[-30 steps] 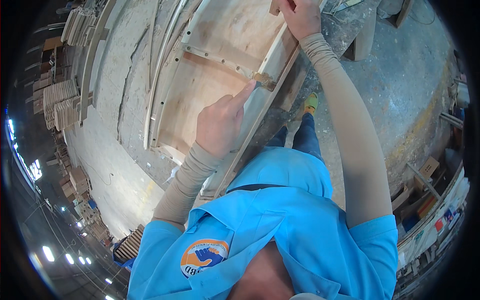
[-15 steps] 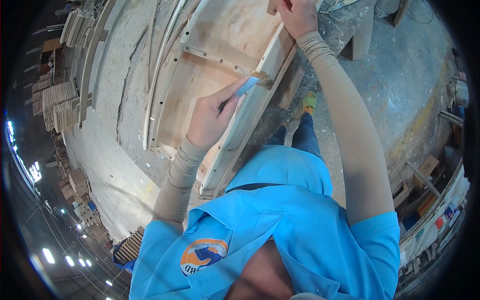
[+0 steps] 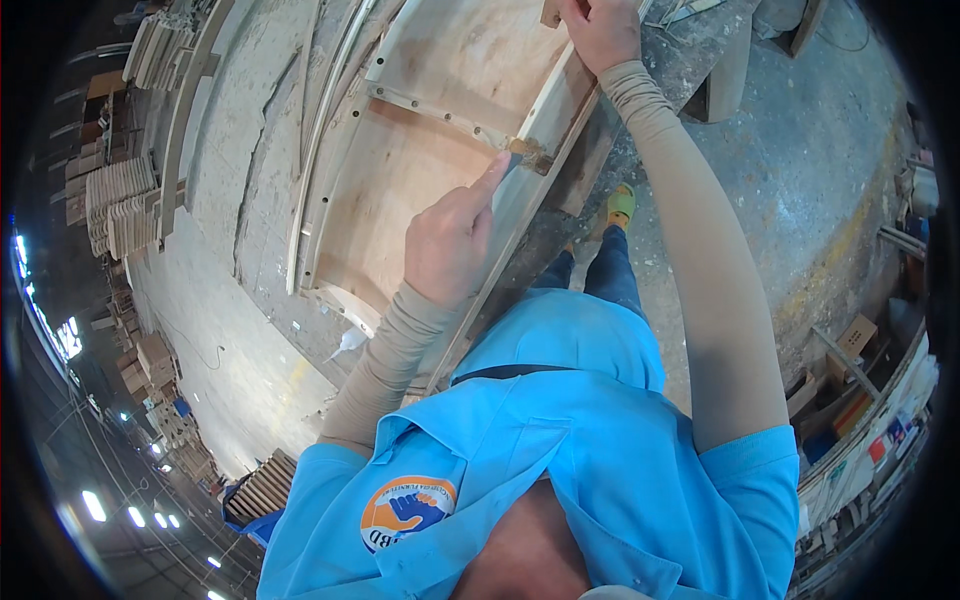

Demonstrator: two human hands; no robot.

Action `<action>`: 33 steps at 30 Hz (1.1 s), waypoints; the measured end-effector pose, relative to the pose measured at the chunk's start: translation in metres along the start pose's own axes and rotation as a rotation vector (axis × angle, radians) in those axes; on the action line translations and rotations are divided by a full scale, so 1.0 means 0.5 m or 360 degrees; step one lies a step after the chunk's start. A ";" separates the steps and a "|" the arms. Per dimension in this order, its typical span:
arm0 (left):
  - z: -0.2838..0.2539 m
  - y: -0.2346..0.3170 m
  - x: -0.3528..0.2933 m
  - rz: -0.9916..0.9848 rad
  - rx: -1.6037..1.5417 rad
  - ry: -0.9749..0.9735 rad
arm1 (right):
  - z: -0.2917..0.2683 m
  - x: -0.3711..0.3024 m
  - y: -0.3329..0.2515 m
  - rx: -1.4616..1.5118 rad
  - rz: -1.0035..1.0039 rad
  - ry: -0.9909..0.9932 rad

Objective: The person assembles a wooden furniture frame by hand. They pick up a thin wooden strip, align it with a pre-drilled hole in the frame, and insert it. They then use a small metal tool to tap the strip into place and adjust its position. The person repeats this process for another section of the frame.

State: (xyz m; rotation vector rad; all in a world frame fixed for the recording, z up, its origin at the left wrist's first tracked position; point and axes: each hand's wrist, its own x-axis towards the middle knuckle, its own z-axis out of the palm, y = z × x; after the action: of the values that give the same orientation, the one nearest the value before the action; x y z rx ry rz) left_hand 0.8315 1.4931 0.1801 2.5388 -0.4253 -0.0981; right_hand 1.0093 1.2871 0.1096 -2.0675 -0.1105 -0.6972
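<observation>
A curved wooden frame (image 3: 552, 118) with a pale plywood panel (image 3: 375, 190) lies in front of me. My left hand (image 3: 450, 235) is closed on a thin flat scraper blade (image 3: 514, 162), mostly hidden behind the stretched index finger. The blade's tip rests at a brown, filler-like patch (image 3: 537, 156) on the near rail, where a cross rail (image 3: 440, 112) with several dark holes meets it. At the top edge my right hand (image 3: 606, 32) pinches a small brown block (image 3: 550, 13), partly cut off by the picture's edge.
A white bottle with a thin nozzle (image 3: 351, 340) stands by the frame's near left end. Stacked curved wooden parts (image 3: 125, 205) and cartons (image 3: 153, 355) line the left. On the right, a shelf (image 3: 865, 400) holds boxes and scraps. My green shoe (image 3: 621, 203) is on the floor beyond the frame.
My left hand has moved a little right and up along the rail and turned, so the blade now shows only as a small dark tip. My right hand has barely shifted.
</observation>
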 end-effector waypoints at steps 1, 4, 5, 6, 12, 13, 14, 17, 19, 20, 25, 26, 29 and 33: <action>0.003 0.004 -0.002 -0.0006 -0.0001 0.0020 | 0.000 0.001 0.002 0.0003 -0.0029 0.0025; 0.023 0.005 -0.014 -0.0092 -0.0154 0.0115 | 0.003 0.000 0.004 -0.0029 -0.0015 0.0006; 0.027 0.007 -0.016 -0.0087 -0.0116 0.0128 | 0.002 0.000 0.003 -0.0050 0.0005 -0.0016; 0.029 0.010 -0.018 -0.0082 -0.0079 0.0141 | -0.001 0.001 0.002 -0.0038 -0.0004 -0.0012; 0.046 0.000 -0.031 0.0033 0.0213 0.0230 | -0.006 0.003 -0.012 -0.0033 0.0027 -0.0037; 0.048 0.001 -0.033 0.0028 0.0245 0.0245 | -0.002 0.002 -0.008 -0.0050 0.0006 -0.0035; 0.050 0.001 -0.034 0.0032 0.0265 0.0260 | 0.002 0.000 -0.007 -0.0066 -0.0015 -0.0032; 0.051 0.004 -0.030 0.0016 0.0268 0.0284 | -0.002 0.000 -0.011 0.0029 -0.0032 0.0008; 0.047 0.015 -0.023 -0.0031 0.0183 0.0293 | 0.001 0.001 -0.004 0.0018 -0.0089 0.0048; 0.046 0.017 -0.025 -0.0037 0.0199 0.0281 | 0.003 0.001 -0.001 0.0011 -0.0120 0.0068; 0.042 0.012 -0.026 -0.0045 0.0159 0.0241 | -0.001 -0.002 -0.004 -0.0027 0.0008 -0.0036; 0.040 0.012 -0.026 -0.0039 0.0184 0.0231 | -0.001 -0.003 -0.007 -0.0002 0.0053 -0.0065; 0.038 0.015 -0.025 -0.0044 0.0255 0.0200 | 0.004 -0.003 -0.007 -0.0057 0.0059 -0.0029; 0.046 0.018 -0.029 -0.0110 0.0145 0.0222 | 0.006 -0.004 -0.002 -0.0021 -0.0001 0.0028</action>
State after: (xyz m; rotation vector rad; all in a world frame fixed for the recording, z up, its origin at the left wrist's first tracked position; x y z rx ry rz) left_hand 0.8118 1.4787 0.1655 2.6302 -0.2935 0.0738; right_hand 1.0086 1.2903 0.1079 -2.0736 -0.0971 -0.7182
